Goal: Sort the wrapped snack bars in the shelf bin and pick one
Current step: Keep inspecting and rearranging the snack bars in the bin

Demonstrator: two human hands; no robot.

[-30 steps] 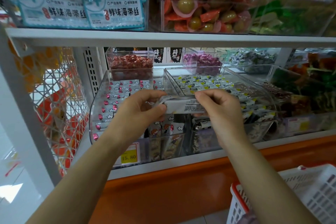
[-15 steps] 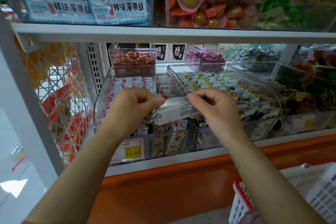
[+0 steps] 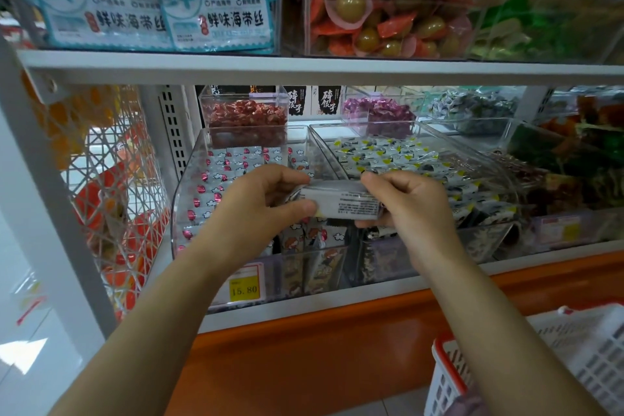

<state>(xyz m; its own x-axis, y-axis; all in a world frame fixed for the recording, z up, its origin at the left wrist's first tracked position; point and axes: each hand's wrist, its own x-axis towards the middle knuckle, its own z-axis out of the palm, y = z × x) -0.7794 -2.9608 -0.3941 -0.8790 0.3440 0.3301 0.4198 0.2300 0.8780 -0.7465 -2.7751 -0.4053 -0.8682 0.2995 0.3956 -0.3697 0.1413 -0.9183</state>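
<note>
Grey-wrapped snack bar (image 3: 347, 203), level, before shelf bin (image 3: 180, 213)

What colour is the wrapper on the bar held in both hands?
The snack bar is silvery grey with small dark print; head view.

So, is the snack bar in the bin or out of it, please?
Out: left hand and right hand hold the snack bar by its ends, above the bins.

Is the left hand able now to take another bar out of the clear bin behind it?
Probably not yet: the left hand grips one end of the snack bar, and the right hand grips the other. The bin looks open on top, so nothing else blocks it.
</note>
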